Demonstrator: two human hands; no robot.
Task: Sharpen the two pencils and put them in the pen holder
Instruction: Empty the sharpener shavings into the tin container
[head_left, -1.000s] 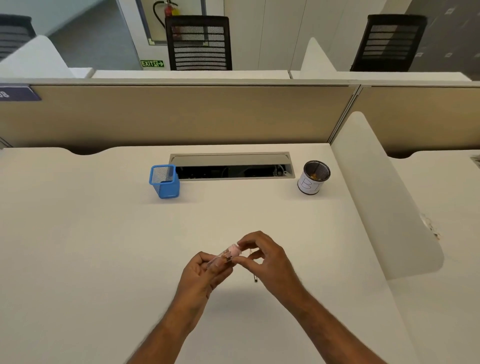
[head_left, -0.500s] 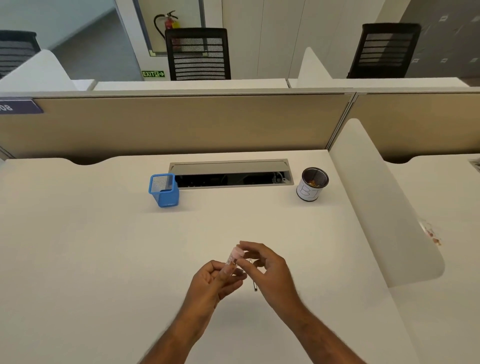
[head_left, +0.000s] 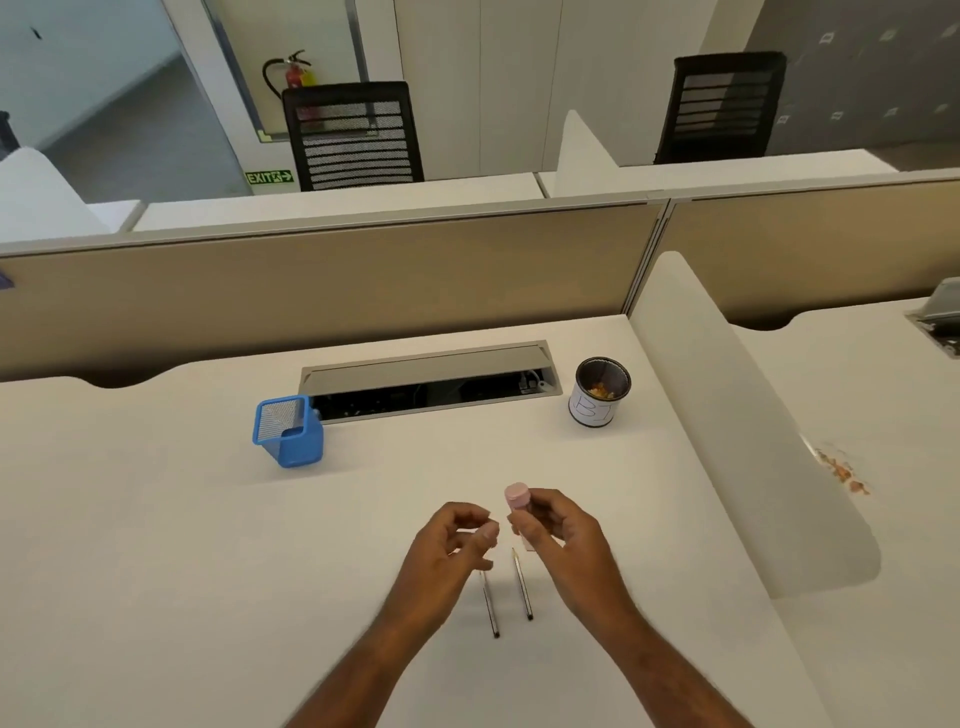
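Both forearms reach forward, bare. The left hand (head_left: 452, 540) hovers with fingers loosely curled, thumb near forefinger, holding nothing. The right hand (head_left: 558, 530) is just beside it, fingers pinched together, palm turned inward.

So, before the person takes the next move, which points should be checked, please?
1. Sharpener held firmly in the right hand: ok.
2. Left hand free to take a pencil: ok, it holds nothing.
3. Both pencils within reach: ok, left pencil and right pencil lie on the desk under the hands.
4. Pencils sharp enough: cannot tell, tips are too small.
5. Blue pen holder upright and open: ok.
6. Pencils already in the holder: not ok.
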